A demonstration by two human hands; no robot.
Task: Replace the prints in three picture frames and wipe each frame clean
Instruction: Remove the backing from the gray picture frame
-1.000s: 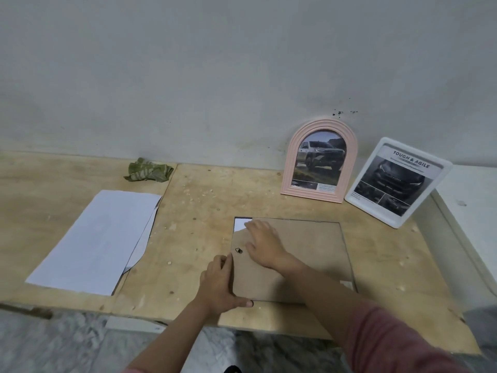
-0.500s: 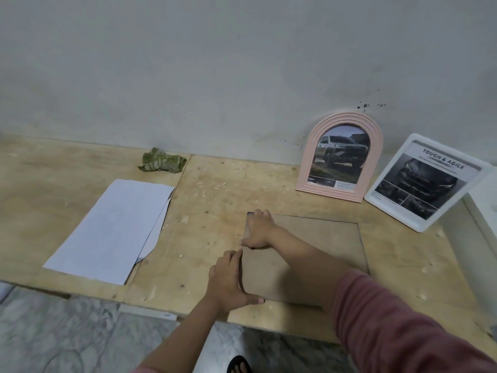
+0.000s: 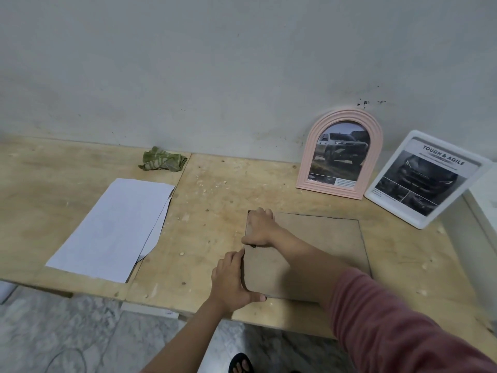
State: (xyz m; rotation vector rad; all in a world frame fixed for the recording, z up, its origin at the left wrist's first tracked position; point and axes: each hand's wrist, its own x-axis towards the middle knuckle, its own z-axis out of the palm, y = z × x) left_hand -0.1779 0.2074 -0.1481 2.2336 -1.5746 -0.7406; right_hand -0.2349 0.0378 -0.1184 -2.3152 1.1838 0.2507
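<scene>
Since the earlier frames, the right hand [image 3: 259, 228] has slid from the middle of the brown backing board [image 3: 317, 246] to its far left corner, where it now lies with fingers bent over the corner and thumb pressing the left edge. Whether those fingers actually hook under the board cannot be told. The left hand [image 3: 232, 281] keeps its place at the near left corner, fingers straight along the board's left edge, thumb laid along the near edge. The two hands are apart, one beyond the other on the same side. The board lies flat on the plywood table [image 3: 209, 211] directly under the right forearm, which hides part of it. Left of the hands lie white paper sheets [image 3: 113, 227]; beyond these, a crumpled green cloth [image 3: 161, 160]. Beyond the right hand, a pink arched frame [image 3: 340, 154] and a white frame [image 3: 425, 179] lean at the wall [image 3: 215, 63], each showing a car print.
</scene>
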